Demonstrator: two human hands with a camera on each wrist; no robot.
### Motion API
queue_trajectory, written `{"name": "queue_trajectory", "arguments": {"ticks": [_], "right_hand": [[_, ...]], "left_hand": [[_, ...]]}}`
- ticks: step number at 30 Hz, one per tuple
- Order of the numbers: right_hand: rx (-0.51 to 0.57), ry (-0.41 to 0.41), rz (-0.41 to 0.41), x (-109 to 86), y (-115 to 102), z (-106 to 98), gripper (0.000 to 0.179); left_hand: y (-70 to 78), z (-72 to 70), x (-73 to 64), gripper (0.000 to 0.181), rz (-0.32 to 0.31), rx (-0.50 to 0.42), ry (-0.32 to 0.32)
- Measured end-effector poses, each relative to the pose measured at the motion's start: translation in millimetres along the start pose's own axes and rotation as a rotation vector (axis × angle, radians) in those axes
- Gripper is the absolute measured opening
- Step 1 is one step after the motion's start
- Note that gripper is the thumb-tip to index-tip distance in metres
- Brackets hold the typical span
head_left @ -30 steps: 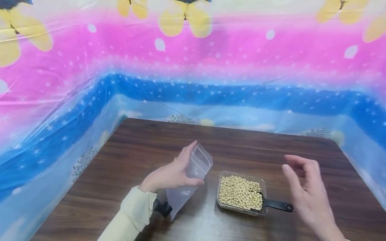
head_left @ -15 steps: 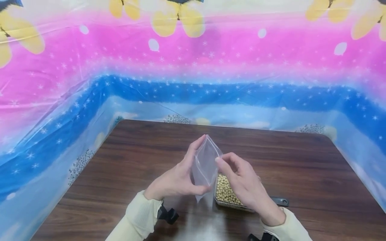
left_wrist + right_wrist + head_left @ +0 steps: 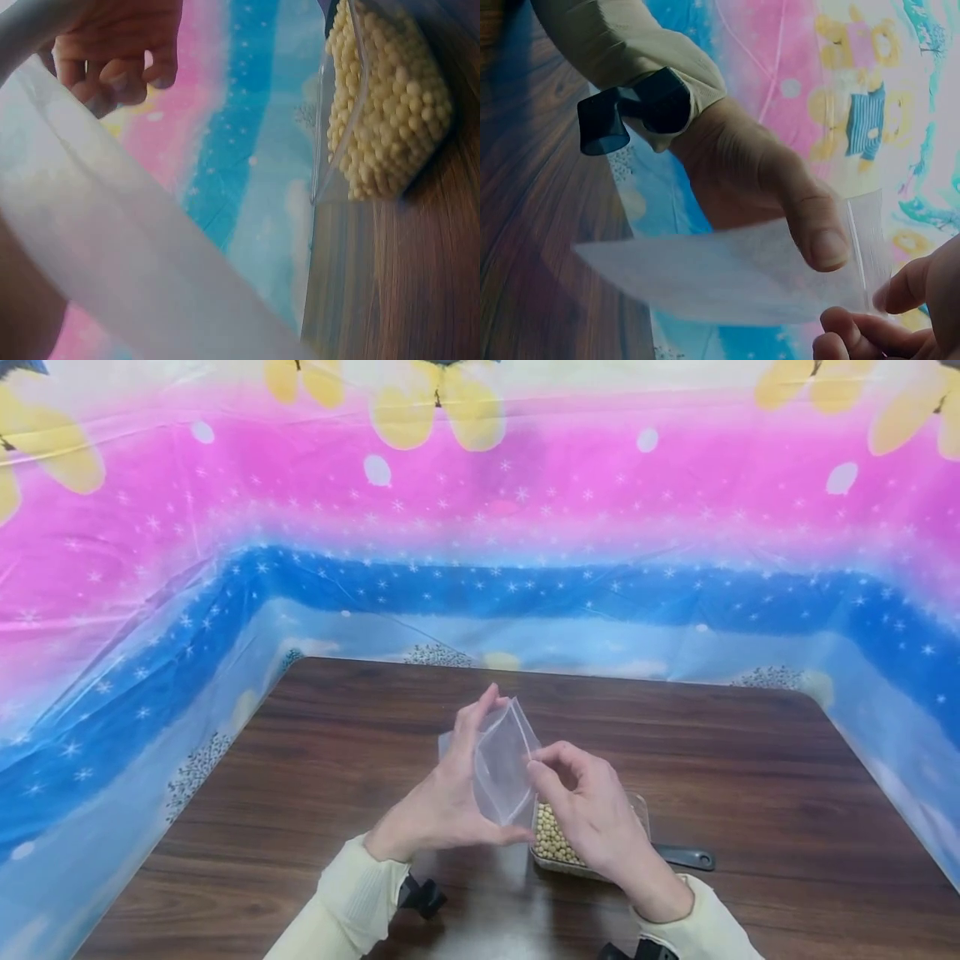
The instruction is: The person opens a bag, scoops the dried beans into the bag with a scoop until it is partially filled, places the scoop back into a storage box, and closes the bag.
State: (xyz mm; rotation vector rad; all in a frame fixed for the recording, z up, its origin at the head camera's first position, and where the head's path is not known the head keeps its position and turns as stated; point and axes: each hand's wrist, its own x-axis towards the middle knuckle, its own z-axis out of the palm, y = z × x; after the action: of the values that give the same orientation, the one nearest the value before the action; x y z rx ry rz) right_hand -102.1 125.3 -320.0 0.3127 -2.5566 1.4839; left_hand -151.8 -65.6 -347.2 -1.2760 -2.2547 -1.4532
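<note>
A clear bag (image 3: pixel 507 768) gapes above the worktop (image 3: pixel 360 727).
The left hand (image 3: pixel 442 797) grips it with thumb and fingers; the right hand (image 3: pixel 596 810) pinches its mouth's edge. Partly behind the right hand, a clear tub (image 3: pixel 558 864) of pale beans (image 3: pixel 552 837) rests on the worktop, dark handle (image 3: pixel 686 857) jutting out.

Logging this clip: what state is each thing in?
Clear bag: mouth open, nothing visible inside.
Left hand: holding the bag beside its mouth.
Right hand: pinching the bag's edge.
Container: uncovered, partly hidden behind the right hand.
Beans: loose, inside the container.
Black handle: sticking out past the container; other end hidden.
</note>
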Motion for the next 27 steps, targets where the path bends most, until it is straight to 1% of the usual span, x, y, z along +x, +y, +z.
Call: {"name": "queue_trajectory", "arguments": {"ticks": [3,5,8,12,14,17,20,24,27], "right_hand": [[-0.039,0.028,0.028,0.1,1,-2,0.011],[-0.062,0.042,0.046,0.4,2,-3,0.010],[-0.085,0.051,0.045,0.7,3,-4,0.016],[-0.114,0.059,0.029,1.4,5,-3,0.024],[-0.139,0.061,0.034,1.6,6,-3,0.024],[-0.173,0.062,0.051,1.5,6,-3,0.023],[-0.203,0.075,0.062,2.0,6,-3,0.022],[-0.232,0.099,0.067,2.6,6,-4,0.020],[-0.231,0.099,0.061,2.4,7,-5,0.020]], "left_hand": [[-0.5,-4.1,0.9,0.132,0.038,0.010,0.057],[-0.6,-5.8,1.0,0.126,0.046,0.010,0.074],[-0.6,-5.6,0.1,0.122,0.042,-0.011,0.060],[-1.5,-1.2,0.1,0.128,0.054,-0.057,0.006],[-1.3,1.1,0.2,0.130,0.068,-0.051,-0.009],[1.2,3.7,0.1,0.128,0.074,-0.033,-0.011],[3.0,4.8,-0.1,0.123,0.081,-0.029,0.007],[3.7,4.9,0.0,0.117,0.072,-0.088,0.020],[3.7,7.3,0.5,0.116,0.066,-0.120,-0.004]]}}
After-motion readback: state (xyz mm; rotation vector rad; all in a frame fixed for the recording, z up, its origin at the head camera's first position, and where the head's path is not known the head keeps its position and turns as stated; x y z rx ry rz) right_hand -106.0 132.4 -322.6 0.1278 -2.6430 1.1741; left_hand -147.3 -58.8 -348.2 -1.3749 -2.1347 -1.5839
